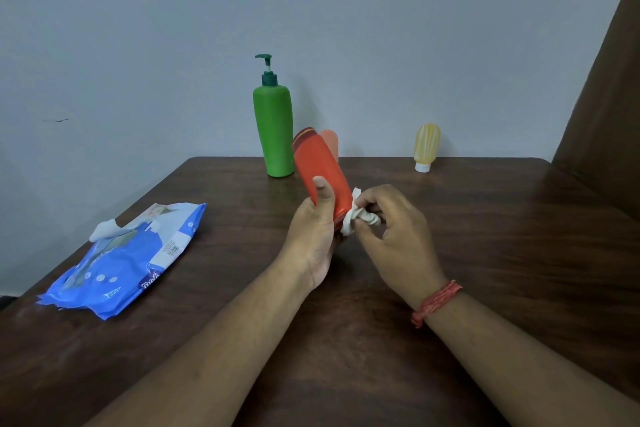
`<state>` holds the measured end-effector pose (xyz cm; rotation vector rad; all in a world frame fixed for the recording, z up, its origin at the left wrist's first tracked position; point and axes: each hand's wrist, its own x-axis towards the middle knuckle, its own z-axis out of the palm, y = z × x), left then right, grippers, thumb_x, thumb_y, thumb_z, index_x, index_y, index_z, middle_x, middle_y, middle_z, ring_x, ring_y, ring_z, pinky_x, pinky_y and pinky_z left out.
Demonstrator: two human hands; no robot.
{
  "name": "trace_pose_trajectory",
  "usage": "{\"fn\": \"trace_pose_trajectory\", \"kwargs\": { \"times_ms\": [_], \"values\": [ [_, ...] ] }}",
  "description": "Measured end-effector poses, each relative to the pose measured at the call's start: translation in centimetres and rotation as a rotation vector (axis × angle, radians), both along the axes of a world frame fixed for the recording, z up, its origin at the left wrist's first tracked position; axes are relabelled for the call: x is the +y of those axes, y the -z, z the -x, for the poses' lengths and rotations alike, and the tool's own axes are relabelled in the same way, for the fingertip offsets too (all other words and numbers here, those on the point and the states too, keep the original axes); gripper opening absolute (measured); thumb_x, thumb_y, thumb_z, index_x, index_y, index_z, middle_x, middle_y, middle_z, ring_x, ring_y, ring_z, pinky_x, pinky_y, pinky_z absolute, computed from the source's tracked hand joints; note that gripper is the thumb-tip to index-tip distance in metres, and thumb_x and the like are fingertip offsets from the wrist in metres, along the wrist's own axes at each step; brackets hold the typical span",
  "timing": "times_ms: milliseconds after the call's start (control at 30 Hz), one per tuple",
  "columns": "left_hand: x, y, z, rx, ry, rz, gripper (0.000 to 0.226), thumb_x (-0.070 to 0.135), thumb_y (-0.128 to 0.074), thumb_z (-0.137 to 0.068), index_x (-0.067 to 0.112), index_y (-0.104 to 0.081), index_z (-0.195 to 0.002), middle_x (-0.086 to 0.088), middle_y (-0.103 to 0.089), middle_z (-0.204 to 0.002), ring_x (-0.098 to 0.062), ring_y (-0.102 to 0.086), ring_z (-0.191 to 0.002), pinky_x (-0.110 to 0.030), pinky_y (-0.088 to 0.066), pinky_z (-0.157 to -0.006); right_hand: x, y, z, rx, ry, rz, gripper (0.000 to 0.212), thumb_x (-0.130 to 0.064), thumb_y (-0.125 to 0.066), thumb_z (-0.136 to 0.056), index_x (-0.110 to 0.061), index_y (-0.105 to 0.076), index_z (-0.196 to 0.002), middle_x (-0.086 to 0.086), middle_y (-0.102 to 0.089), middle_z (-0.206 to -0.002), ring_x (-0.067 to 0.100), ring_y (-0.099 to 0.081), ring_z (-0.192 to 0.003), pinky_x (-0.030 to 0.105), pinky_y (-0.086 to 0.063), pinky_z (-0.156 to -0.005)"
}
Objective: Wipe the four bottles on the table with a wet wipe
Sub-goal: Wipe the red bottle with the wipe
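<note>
Left hand [313, 232] grips a red bottle [320, 170]; right hand [391, 236] pinches a wet wipe [356, 218] against it. Probably three bottles remain on the bench [485, 253].

Your dark wooden table [485, 253] carries a green pump bottle [275, 135], pale orange bottle [331, 142] and yellow bottle [426, 146] beyond your grip, a blue wipes pack [124, 260] to its left.

The left hand [313, 232] gripped an orange bottle [320, 168] tilted above the tabletop [485, 236], while the right hand [391, 236] pinched a crumpled wet wipe [356, 217] against its lower end. Behind stood a green pump bottle [274, 130], a peach bottle [330, 142] and a yellow bottle [426, 146]; a blue wipes pack [121, 260] lay left.
</note>
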<state>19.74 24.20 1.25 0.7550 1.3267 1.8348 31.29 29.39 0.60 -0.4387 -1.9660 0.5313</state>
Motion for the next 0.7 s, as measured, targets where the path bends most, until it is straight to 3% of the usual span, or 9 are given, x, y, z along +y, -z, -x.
{"fn": "trace_pose_trajectory", "kwargs": {
  "times_ms": [67, 200, 333, 433, 533, 700],
  "values": [
    [-0.1, 0.1, -0.1, 0.013, 0.023, -0.026, 0.082, 0.071, -0.06, -0.066, 0.004, -0.066, -0.113, -0.01, -0.071, -0.097, -0.025, -0.068, -0.094, -0.041, -0.053, -0.092, 0.0, -0.1, -0.1, -0.006, -0.007, -0.011, 0.022, 0.002, -0.069, -0.083, -0.016, -0.06, -0.092, -0.008, -0.058, -0.092, 0.003, -0.057, -0.085, 0.007, -0.04, -0.071],
    [0.1, 0.4, 0.2, 0.003, -0.018, -0.055, 0.065, 0.054, -0.077, -0.063, 0.007, -0.066, -0.108, -0.004, -0.075, -0.088, -0.019, -0.07, -0.084, -0.036, -0.052, -0.078, 0.3, 0.4, 0.0, -0.016, -0.027, 0.012, 0.022, 0.003, -0.068, -0.083, -0.016, -0.06, -0.091, -0.008, -0.059, -0.091, 0.005, -0.059, -0.084, 0.013, -0.046, -0.07],
    [0.2, 0.6, 0.8, 0.039, -0.071, -0.046, 0.077, 0.052, -0.087, -0.059, 0.006, -0.062, -0.116, -0.01, -0.076, -0.098, -0.027, -0.074, -0.096, -0.046, -0.055, -0.098, 0.5, 0.7, 0.1, -0.009, -0.046, 0.099, 0.02, -0.001, -0.069, -0.085, -0.018, -0.063, -0.092, -0.009, -0.062, -0.093, 0.007, -0.061, -0.087, 0.017, -0.048, -0.071],
    [-0.1, 0.3, 1.0, -0.01, -0.052, -0.051, 0.078, 0.043, -0.084, -0.062, 0.003, -0.059, -0.124, -0.015, -0.074, -0.108, -0.027, -0.072, -0.102, -0.043, -0.056, -0.097, 0.4, 0.6, 0.1, -0.007, -0.065, 0.125, 0.019, -0.003, -0.07, -0.085, -0.02, -0.065, -0.092, -0.012, -0.063, -0.093, 0.007, -0.062, -0.088, 0.016, -0.048, -0.071],
    [-0.1, -0.1, 1.1, -0.201, 0.04, -0.11, 0.064, 0.03, -0.075, -0.074, -0.006, -0.058, -0.125, -0.016, -0.07, -0.111, -0.025, -0.07, -0.102, -0.038, -0.058, -0.09, 0.0, 0.2, 0.0, 0.014, -0.061, 0.035, 0.02, 0.001, -0.07, -0.084, -0.017, -0.066, -0.093, -0.009, -0.063, -0.094, 0.006, -0.061, -0.092, 0.014, -0.047, -0.077],
    [-0.2, -0.2, 0.8, -0.306, 0.117, -0.129, 0.068, 0.036, -0.074, -0.083, 0.0, -0.049, -0.135, -0.016, -0.063, -0.109, -0.026, -0.067, -0.095, -0.041, -0.055, -0.091, -0.3, 0.0, 0.0, 0.006, -0.043, -0.109, 0.019, 0.001, -0.071, -0.085, -0.014, -0.068, -0.096, -0.007, -0.061, -0.1, 0.003, -0.059, -0.095, 0.013, -0.047, -0.08]
  ]
}}
